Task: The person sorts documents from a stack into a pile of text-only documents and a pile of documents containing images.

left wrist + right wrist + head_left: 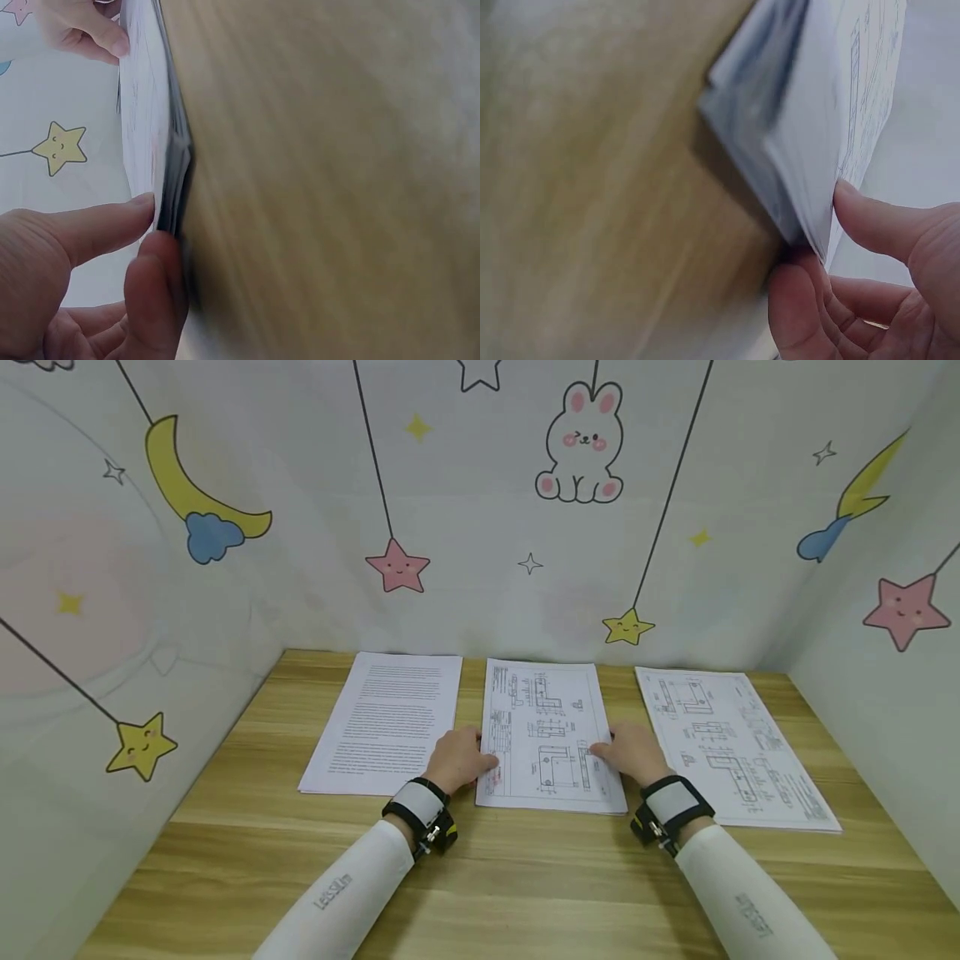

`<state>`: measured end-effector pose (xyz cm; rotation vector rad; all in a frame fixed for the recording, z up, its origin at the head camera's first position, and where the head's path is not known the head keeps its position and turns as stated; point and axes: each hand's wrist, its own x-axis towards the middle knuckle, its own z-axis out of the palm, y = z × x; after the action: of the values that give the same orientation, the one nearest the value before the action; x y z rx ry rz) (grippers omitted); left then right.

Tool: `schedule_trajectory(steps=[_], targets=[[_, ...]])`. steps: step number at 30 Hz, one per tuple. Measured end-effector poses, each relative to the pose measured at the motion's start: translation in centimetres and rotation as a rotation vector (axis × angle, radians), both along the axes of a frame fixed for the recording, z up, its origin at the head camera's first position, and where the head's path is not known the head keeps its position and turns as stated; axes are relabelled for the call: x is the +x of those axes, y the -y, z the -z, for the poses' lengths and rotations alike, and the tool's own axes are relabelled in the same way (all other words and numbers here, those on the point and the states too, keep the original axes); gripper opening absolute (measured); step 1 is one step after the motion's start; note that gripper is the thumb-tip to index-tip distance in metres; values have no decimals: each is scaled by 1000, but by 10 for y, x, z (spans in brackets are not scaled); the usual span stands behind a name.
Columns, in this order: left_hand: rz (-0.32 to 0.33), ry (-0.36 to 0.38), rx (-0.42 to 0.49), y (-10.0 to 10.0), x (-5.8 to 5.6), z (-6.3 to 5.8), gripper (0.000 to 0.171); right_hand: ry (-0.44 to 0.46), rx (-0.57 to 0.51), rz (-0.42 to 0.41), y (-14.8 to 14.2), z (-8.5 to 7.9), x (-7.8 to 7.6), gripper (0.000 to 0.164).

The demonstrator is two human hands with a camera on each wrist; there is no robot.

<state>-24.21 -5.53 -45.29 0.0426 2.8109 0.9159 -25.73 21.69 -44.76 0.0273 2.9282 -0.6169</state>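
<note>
A stack of paper printed with technical drawings [551,735] lies in the middle of the table. Its left edge is pinched by my left hand [459,758], thumb on top and fingers at the side and below. My right hand [633,752] pinches the right edge the same way. Both wrist views show the layered sheet edges between thumb and fingers, slightly fanned near the corner. In the right wrist view the edge of the stack appears raised off the wood, over a shadow.
Left of the middle stack lies a stack of text pages [390,722]. To the right is another stack of drawings [735,747], beside my right hand. All sit on a wood-grain table [525,885], backed by a fabric wall [480,510] with cartoon prints.
</note>
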Motion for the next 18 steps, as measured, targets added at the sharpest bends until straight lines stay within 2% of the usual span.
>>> schedule_trajectory(steps=[4,7,11,15,18], targets=[[-21,-28,-49,0,0,-2,26,10,-18,13,-2,-2,0,30],[-57,-51,-41,-1,0,-4,39,29,-43,17,-5,-1,-1,30],[-55,-74,64,-3,-1,-10,53,41,-67,19,-12,-2,-2,32],[-31,-41,195,-10,-2,-16,48,44,-106,47,-19,-6,2,43],[-21,-31,250,-18,-3,-22,42,14,-106,50,-25,-9,5,52]])
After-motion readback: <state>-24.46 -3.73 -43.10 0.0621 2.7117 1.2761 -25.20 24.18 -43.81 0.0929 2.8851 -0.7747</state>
